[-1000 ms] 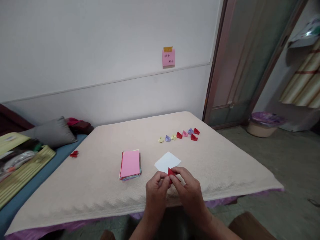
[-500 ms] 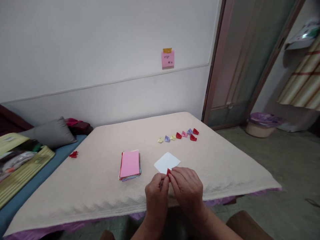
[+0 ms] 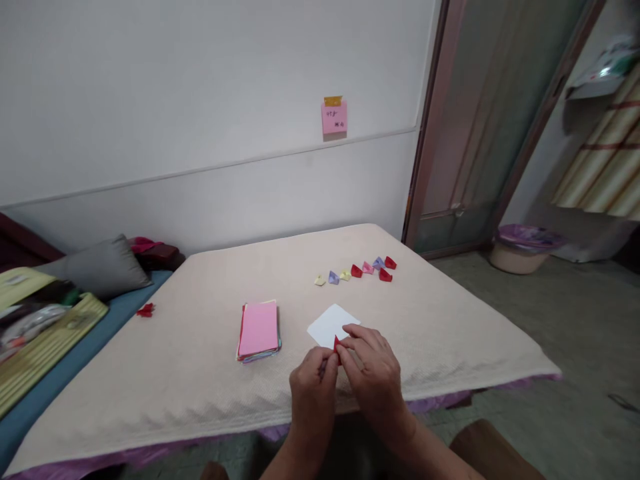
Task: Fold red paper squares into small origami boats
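Observation:
Between my two hands is a small folded red paper [image 3: 337, 343], its pointed tip sticking up past the fingertips. My left hand [image 3: 314, 383] pinches its left side with thumb and forefinger. From the right, the thumb and a finger of my right hand [image 3: 373, 367] grip the same paper, while its forefinger is raised a little. Most of the paper is covered by my fingers. Just beyond the hands lies a white sheet [image 3: 330, 323], turned cornerwise on the cloth-covered table [image 3: 200, 373].
Left of the hands sits a stack of coloured paper [image 3: 259, 330], pink on top. Several small folded paper pieces [image 3: 357, 271] form a row farther back. Small red pieces [image 3: 146, 310] lie at the left edge. A pink note [image 3: 334, 119] is taped to the wall.
My right forefinger has lifted away from the red paper and the right hand has shifted slightly left. Both hands keep hold of the paper at nearly the same spot.

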Demonstrator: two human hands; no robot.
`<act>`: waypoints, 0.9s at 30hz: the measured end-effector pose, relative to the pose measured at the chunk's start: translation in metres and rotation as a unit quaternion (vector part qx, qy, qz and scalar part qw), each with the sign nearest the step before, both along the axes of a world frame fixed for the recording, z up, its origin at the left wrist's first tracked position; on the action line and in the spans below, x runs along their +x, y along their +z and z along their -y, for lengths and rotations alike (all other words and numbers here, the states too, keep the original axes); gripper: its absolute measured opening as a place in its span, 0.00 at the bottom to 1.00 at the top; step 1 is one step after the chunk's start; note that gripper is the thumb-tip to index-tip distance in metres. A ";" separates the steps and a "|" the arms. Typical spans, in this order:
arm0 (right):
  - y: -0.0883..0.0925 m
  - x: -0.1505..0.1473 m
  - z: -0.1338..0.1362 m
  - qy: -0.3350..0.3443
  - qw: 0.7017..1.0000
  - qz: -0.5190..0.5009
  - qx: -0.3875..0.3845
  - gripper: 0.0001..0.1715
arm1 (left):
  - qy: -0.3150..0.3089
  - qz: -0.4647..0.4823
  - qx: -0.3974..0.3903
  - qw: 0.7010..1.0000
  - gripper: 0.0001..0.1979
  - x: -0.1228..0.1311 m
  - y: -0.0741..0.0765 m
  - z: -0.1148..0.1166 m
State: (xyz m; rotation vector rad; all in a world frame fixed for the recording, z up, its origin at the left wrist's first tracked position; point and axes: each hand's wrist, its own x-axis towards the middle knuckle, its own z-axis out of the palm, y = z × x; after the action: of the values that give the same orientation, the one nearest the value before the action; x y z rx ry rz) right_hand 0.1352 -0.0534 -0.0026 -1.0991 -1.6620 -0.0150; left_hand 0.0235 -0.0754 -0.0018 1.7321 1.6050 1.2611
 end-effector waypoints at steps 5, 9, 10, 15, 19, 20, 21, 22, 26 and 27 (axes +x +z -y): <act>0.002 -0.003 0.002 0.019 0.999 -0.021 -0.021 0.10 | 0.005 -0.007 -0.004 1.000 0.10 -0.001 0.000 0.000; 0.009 0.000 -0.001 0.110 0.967 -0.158 -0.166 0.09 | 0.003 0.013 -0.007 1.000 0.10 -0.003 0.003 0.000; 0.010 0.002 -0.003 0.148 0.943 -0.200 -0.223 0.09 | 0.000 0.024 -0.009 1.000 0.10 -0.003 0.004 -0.001; 0.014 0.010 -0.011 0.233 0.862 -0.290 -0.344 0.11 | -0.020 0.046 -0.027 0.998 0.10 -0.004 0.008 -0.003; 0.011 0.011 -0.011 0.217 0.888 -0.265 -0.305 0.10 | -0.038 0.063 -0.039 0.997 0.10 -0.004 0.009 -0.004; 0.011 0.011 -0.011 0.217 0.890 -0.266 -0.299 0.09 | -0.042 0.064 -0.042 0.996 0.10 -0.004 0.009 -0.004; 0.010 0.011 -0.011 0.216 0.890 -0.270 -0.296 0.07 | -0.046 0.064 -0.043 0.996 0.10 -0.005 0.009 -0.004; 0.009 0.011 -0.011 0.215 0.890 -0.275 -0.295 0.06 | -0.049 0.061 -0.042 0.996 0.10 -0.005 0.010 -0.004; 0.005 0.012 -0.014 0.197 0.880 -0.304 -0.306 0.06 | -0.060 0.032 -0.038 0.997 0.09 -0.007 0.009 -0.004; 0.005 0.013 -0.015 0.188 0.877 -0.315 -0.311 0.06 | -0.064 0.028 -0.043 0.997 0.09 -0.007 0.009 -0.005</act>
State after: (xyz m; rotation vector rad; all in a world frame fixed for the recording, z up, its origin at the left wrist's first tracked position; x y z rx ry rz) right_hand 0.1486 -0.0386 0.0021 -1.0521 -1.2555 1.0880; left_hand 0.0166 -0.0708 0.0071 1.7021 1.4701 1.1542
